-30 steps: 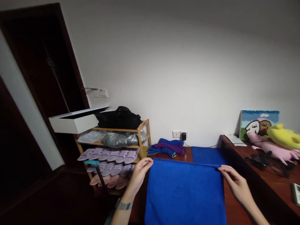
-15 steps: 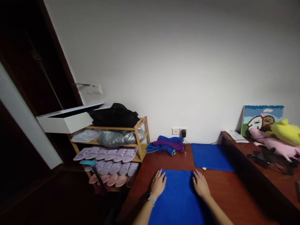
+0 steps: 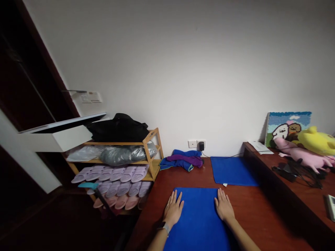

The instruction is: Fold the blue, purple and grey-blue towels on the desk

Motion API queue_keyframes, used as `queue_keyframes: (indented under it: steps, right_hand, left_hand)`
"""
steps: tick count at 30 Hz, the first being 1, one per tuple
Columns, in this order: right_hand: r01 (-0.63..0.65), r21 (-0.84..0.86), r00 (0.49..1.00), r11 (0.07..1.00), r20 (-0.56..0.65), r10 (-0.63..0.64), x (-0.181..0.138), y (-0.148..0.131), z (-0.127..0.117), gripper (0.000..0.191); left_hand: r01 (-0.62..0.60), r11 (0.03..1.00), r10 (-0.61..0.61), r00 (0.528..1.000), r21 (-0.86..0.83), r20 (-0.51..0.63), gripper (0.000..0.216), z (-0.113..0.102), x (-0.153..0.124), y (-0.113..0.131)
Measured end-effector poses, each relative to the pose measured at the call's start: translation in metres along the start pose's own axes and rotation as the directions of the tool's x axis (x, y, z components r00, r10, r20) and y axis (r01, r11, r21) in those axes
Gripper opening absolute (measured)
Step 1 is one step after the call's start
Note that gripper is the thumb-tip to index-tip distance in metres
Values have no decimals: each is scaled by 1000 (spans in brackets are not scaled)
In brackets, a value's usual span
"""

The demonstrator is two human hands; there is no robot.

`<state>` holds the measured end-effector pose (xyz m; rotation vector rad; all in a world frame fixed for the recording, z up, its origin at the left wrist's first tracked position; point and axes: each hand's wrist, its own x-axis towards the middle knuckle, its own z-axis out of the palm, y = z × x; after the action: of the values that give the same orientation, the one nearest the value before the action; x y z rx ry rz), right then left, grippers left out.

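A blue cloth (image 3: pixel 196 218) lies flat on the brown table (image 3: pixel 259 205), its far edge straight and its near end running out of view. My left hand (image 3: pixel 174 208) rests flat on its left edge near the far corner, fingers spread, a watch on the wrist. Across from it, my right hand (image 3: pixel 224 205) lies on the right edge by the other far corner, palm down with fingers stretched out. Behind it, a second blue cloth (image 3: pixel 232 171) with a small white tag is spread out. Crumpled blue and purple cloths (image 3: pixel 183 160) sit against the wall.
A wooden rack (image 3: pixel 150 150) with slippers (image 3: pixel 115 173), a black bag (image 3: pixel 120 129) and an open white box (image 3: pixel 62 137) stands left of the table. On the raised ledge at right are plush toys (image 3: pixel 318 141), cables and a picture (image 3: pixel 288 127). A charger (image 3: pixel 201 145) is plugged into the wall.
The view has shifted slightly to the right. Both hands stay flat at the cloth's edges, the left one turned a little with its fingers more spread.
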<state>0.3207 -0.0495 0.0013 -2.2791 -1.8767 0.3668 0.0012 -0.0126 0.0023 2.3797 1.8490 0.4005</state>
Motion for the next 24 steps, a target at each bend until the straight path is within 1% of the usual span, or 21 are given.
queue_keyframes:
  steps: [4,7,9,11,15,18,20,21,22,24]
  right_hand:
    - [1,0,1000,1000,6,-1,-1,-1,-2,72]
    - [7,14,1000,1000,-3,-7,-1,-1,-2,71]
    - [11,28,1000,1000,-20,-11,0,0,0,71]
    - [17,33,999,999,-31,-16,1,1,3,70]
    - [28,23,999,999,-33,-27,3,4,8,70]
    - [46,33,998,998,-33,-45,4,6,11,70]
    - [60,32,998,998,-27,-59,4,7,11,70]
    - [64,27,998,998,-27,-63,4,8,11,70]
    - [61,18,998,998,-28,-61,3,7,10,70]
    - [49,5,998,999,-37,-49,3,6,9,70]
  left_hand:
    - [-19,999,21,999,32,-46,60,-6,2,10]
    - [-44,998,48,996,53,-75,59,-10,6,29]
    - [-79,996,81,995,48,-61,58,-9,10,49]
    - [-138,990,138,990,22,-26,59,-4,14,74]
    - [-254,963,255,967,-87,3,60,15,23,130]
    - [-291,942,295,955,-169,-2,62,31,31,162]
    - [-297,933,305,952,-203,8,63,39,36,172]
    - [-298,930,308,951,-215,15,63,42,37,174]
    - [-301,927,314,949,-225,22,62,44,38,173]
    - [-297,926,314,949,-231,39,61,44,40,163]
